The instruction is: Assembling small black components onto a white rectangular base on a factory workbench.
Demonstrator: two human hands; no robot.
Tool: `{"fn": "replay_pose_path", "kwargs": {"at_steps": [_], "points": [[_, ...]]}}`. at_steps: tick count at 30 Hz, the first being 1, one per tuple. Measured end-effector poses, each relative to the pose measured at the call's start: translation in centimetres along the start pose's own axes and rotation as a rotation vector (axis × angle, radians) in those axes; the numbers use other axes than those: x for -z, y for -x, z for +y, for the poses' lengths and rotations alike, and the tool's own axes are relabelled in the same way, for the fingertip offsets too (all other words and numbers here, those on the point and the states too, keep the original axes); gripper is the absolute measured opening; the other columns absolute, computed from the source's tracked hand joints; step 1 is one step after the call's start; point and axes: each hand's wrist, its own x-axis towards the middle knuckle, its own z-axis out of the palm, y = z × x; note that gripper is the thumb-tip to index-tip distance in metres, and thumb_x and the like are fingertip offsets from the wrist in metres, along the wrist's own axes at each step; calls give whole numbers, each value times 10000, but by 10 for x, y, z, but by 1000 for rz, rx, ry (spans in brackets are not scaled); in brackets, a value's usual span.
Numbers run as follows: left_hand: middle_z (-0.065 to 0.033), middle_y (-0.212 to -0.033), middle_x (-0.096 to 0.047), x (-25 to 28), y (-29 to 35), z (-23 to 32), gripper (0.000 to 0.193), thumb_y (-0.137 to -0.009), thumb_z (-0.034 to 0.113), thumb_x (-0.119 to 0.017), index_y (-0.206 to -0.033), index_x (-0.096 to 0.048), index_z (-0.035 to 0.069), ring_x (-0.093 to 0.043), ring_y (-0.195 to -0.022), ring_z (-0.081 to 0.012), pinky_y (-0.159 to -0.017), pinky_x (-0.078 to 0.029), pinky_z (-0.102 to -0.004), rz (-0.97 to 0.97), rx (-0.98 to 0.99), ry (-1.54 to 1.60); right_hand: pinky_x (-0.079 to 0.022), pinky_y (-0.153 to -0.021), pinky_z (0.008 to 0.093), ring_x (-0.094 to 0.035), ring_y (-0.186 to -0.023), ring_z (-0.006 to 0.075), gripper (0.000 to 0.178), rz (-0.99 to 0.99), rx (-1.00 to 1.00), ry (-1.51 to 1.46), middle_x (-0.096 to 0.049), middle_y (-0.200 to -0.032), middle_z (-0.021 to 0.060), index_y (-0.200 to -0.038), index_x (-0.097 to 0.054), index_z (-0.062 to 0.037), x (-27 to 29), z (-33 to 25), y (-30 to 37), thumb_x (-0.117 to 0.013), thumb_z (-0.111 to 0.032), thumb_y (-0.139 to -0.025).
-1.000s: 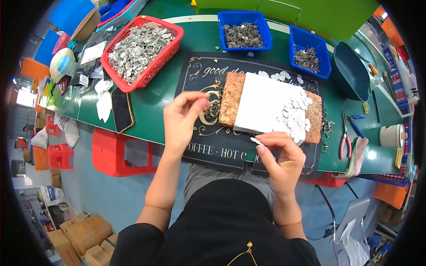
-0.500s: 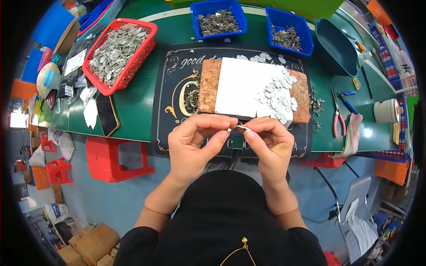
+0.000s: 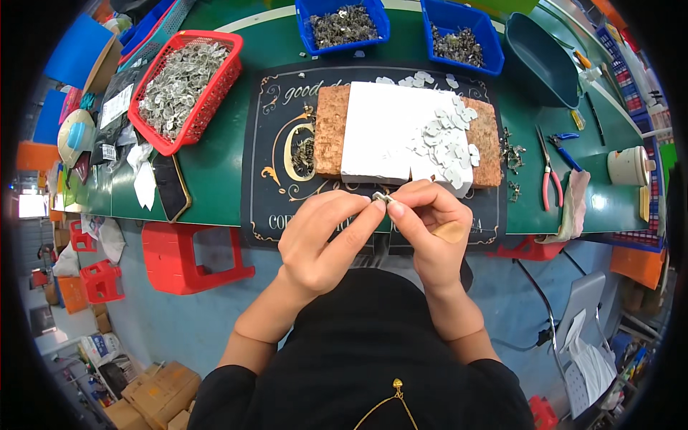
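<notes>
My left hand [image 3: 320, 240] and my right hand [image 3: 435, 233] meet fingertip to fingertip in front of the blocks. Between them they pinch a small whitish, partly shiny piece [image 3: 380, 197], mostly covered by the fingers; its exact kind is too small to make out. Just beyond lies a white block [image 3: 376, 132], its right side strewn with small flat white pieces [image 3: 446, 143]. It rests on a rough brown block [image 3: 332, 132] that shows at both ends. Beneath is a black printed mat [image 3: 272, 140], with a little heap of small metal parts [image 3: 304, 156] left of the blocks.
A red basket [image 3: 226, 80] of clear-looking pieces stands at left, a phone [image 3: 170, 188] nearer. Blue bins [image 3: 385, 32] [image 3: 496, 61] hold metal parts at the back, by a dark green bin [image 3: 537, 54]. Pink-handled pliers [image 3: 550, 188], blue-handled cutters [image 3: 566, 154] and a cloth [image 3: 575, 208] lie right.
My fingertips have come together; before, they were a little apart, with a small piece in each hand. My left hand has turned and moved right. The view has shifted slightly.
</notes>
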Motion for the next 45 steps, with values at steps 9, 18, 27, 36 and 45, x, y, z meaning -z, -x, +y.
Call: {"fn": "replay_pose_path", "kwargs": {"at_steps": [9,18,27,36,45], "points": [[-115,-905,-645,-6,1,-5,262,-712,-40,-736,-960,-658,-14,-621,-809,-222,-702,-508,-282,-15,360,314,-470,-703,300,-613,-770,210,108,-3,420,522,-679,-821,84,-826,-656,-1,10,4,-8,-720,17,-742],[-103,-963,-608,-9,6,-4,134,-816,-68,-664,-945,-637,-44,-603,-916,-148,-800,-499,-258,-56,771,989,-470,-721,313,-612,-784,225,115,-30,560,681,-680,-827,94,-824,-651,-7,8,-1,-4,-722,15,-737],[-107,-951,-605,-9,6,7,190,-796,-52,-692,-975,-631,-37,-605,-860,-144,-789,-503,-245,-46,964,1216,-457,-697,288,-596,-751,199,97,-17,412,624,-668,-798,80,-820,-650,2,17,-4,3,-722,8,-755],[-59,-1171,-589,-17,4,-1,324,-669,96,-785,-980,-694,110,-416,-1218,-311,-989,-343,-422,-196,476,183,-340,-900,377,-520,-898,235,104,13,469,1078,-574,-923,87,-791,-666,-46,20,-20,-8,-728,-43,-707],[-32,-1147,-636,-38,8,-23,298,-690,118,-777,-970,-677,112,-465,-1239,-289,-1102,-159,-514,-212,314,46,-457,-698,309,-547,-789,229,136,-62,447,959,-535,-886,105,-799,-656,16,24,-10,-27,-712,50,-681]]}}
